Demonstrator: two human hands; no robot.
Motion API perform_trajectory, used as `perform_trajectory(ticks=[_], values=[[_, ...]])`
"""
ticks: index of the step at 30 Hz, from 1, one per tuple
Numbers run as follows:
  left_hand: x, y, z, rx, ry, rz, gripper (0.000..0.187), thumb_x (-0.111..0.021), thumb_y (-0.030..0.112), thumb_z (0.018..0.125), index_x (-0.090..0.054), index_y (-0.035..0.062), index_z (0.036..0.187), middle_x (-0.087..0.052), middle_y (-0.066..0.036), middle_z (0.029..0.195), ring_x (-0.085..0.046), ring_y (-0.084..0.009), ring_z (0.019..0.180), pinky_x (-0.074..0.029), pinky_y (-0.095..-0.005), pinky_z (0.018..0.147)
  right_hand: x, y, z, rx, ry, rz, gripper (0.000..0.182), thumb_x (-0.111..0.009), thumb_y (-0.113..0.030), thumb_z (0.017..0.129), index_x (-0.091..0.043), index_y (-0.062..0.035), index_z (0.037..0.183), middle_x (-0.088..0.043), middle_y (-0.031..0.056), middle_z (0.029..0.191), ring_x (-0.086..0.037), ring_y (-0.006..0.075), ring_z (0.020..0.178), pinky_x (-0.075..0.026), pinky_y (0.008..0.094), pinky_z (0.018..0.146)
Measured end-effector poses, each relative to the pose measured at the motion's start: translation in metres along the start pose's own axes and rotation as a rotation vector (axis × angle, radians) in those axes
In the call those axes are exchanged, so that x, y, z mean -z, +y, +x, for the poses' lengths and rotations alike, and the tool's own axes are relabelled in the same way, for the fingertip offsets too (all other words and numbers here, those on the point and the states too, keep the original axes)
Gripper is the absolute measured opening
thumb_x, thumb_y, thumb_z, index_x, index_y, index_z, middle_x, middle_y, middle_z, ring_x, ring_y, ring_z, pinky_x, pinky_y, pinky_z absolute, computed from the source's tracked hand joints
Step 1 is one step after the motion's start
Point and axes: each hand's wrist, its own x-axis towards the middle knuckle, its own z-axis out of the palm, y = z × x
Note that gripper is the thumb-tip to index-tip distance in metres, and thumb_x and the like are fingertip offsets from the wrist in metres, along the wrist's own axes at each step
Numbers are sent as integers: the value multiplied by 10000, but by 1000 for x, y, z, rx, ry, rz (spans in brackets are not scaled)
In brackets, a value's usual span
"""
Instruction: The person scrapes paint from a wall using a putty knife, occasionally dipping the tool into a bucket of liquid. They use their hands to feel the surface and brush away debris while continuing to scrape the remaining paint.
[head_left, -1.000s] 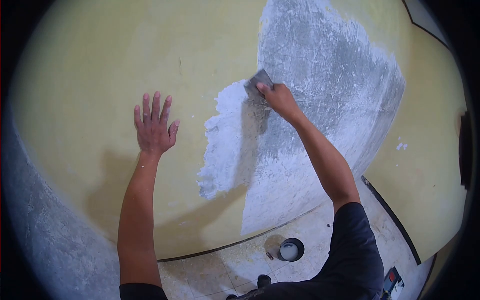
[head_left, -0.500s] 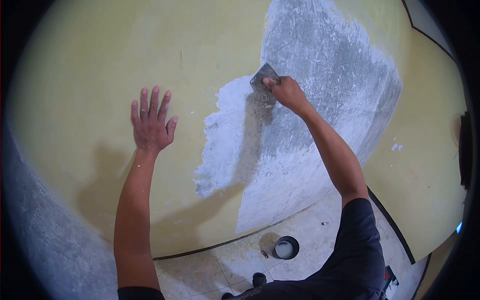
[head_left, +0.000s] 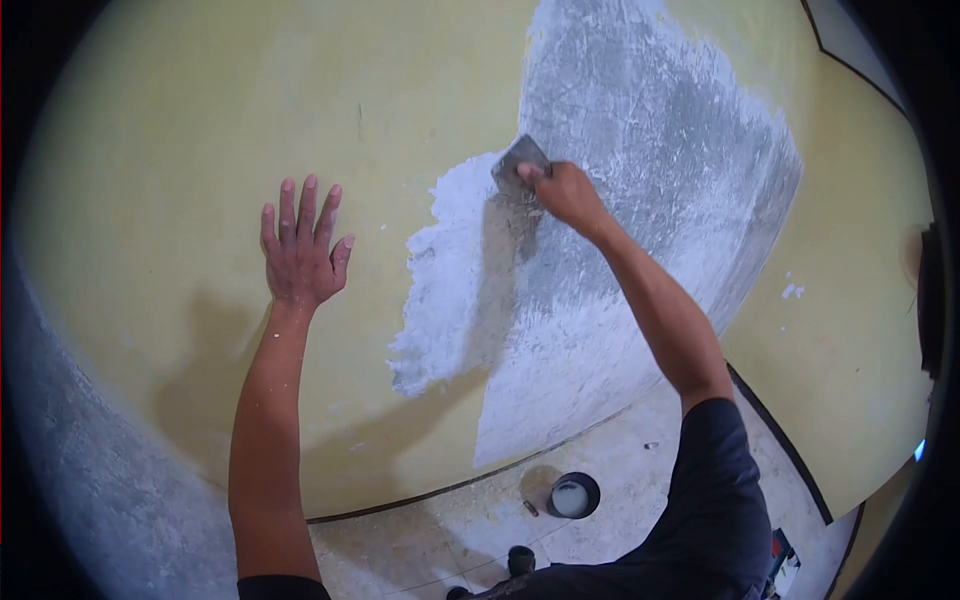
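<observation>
My left hand [head_left: 303, 255] lies flat on the yellow wall [head_left: 200, 130], fingers spread, holding nothing. My right hand [head_left: 565, 192] grips a dark flat scraper [head_left: 517, 163], its blade against the wall where yellow paint meets the bare surface. Around and right of the scraper is a grey patch [head_left: 640, 130] with white flecks. A whiter patch [head_left: 445, 260] with a ragged left edge lies between my hands. The scraper partly hides the wall under it.
A dark round container [head_left: 596, 497] with whitish contents stands on the pale tiled floor [head_left: 400, 555] below. Near it lies a small brown object [head_left: 531, 508]. A dark strip edges the wall's base. At the lower right is a red and white object [head_left: 783, 562].
My right hand and the scraper have moved slightly left and down along the wall. My left hand stays in place.
</observation>
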Motion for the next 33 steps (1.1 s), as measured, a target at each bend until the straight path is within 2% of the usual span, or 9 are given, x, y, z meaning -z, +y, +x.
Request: perform_trajectory(ticks=[11, 13, 15, 19, 21, 22, 26, 29, 33], values=[[4, 4, -2, 8, -7, -3, 658, -471, 407, 954, -312, 192, 1555, -219, -95, 1636, -184, -354, 1502, -124, -545, 1191, -30, 14, -13, -101, 16, 163, 658, -584, -504, 931, -674, 147, 921, -658, 365, 968, -651, 482, 985, -496, 486, 852], [3, 0, 2, 18, -1, -7, 655, -474, 405, 954, -316, 193, 1554, -224, -94, 1635, -187, -352, 1501, -128, -543, 1191, -31, -2, -13, 40, 128, 153, 650, -580, -494, 934, -671, 150, 927, -660, 363, 957, -652, 483, 984, -495, 490, 855], [2, 1, 0, 5, 10, -14, 650, -478, 399, 953, -326, 194, 1550, -233, -94, 1632, -192, -348, 1501, -132, -540, 1191, -23, -28, -8, -72, 112, 188, 643, -581, -486, 934, -665, 151, 948, -665, 354, 940, -659, 471, 971, -502, 475, 833], [4, 2, 1, 3, -2, 0, 654, -484, 405, 949, -329, 196, 1549, -237, -89, 1632, -195, -342, 1501, -132, -537, 1192, -27, -17, -19, -122, 59, 280, 622, -580, -483, 942, -656, 133, 984, -686, 254, 827, -683, 353, 772, -511, 416, 675], [3, 1, 0, 5, 15, -26, 657, -485, 409, 949, -325, 201, 1551, -235, -82, 1634, -200, -340, 1500, -134, -536, 1191, -27, -4, -35, -259, -16, 367, 591, -576, -479, 951, -668, 104, 975, -667, 162, 758, -624, 240, 606, -463, 384, 533], [2, -1, 3, 5, 28, -23, 657, -485, 409, 949, -325, 201, 1551, -235, -82, 1634, -200, -340, 1500, -134, -536, 1191, -25, -6, -41, -220, -19, 444, 527, -572, -461, 961, -653, 50, 862, -600, 88, 675, -533, 164, 500, -386, 344, 441], [1, -3, 3, 0, -2, -13, 658, -483, 412, 950, -321, 204, 1553, -231, -77, 1635, -192, -339, 1502, -135, -533, 1191, -17, -23, -25, -249, -55, 502, 506, -575, -457, 965, -527, -33, 693, -498, 38, 593, -455, 144, 447, -345, 337, 403], [2, 0, 2, 12, -8, -8, 652, -473, 409, 954, -319, 205, 1554, -228, -78, 1636, -185, -337, 1504, -132, -532, 1192, -19, -11, -33, -242, -75, 460, 488, -567, -475, 975, -511, -63, 721, -459, 7, 578, -399, 111, 444, -298, 305, 392], [3, 1, 0, 9, -6, -11, 644, -464, 405, 959, -318, 208, 1554, -231, -78, 1635, -188, -337, 1503, -141, -533, 1190, -18, -16, -22, -216, -4, 386, 556, -579, -491, 959, -553, -1, 698, -513, 55, 586, -481, 166, 451, -371, 351, 416]])
